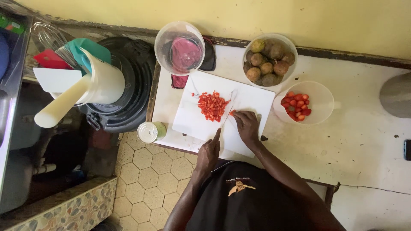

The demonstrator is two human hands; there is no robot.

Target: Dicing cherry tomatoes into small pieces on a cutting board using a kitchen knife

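Two hands work over a white board (239,112) on the tabletop (364,141): the left hand (208,155) has its grip clamped on a knife (227,114) whose blade angles up across the board, and the right hand (247,125) presses curled fingers on a red piece (232,113) right beside the blade. A pile of diced red bits (212,105) lies mid-board, just left of the knife. Beyond the board stand a bowl of red fruit (305,102), a bowl of brown fruit (269,59), a clear empty bowl (180,42), and a can (150,131) at the left edge.
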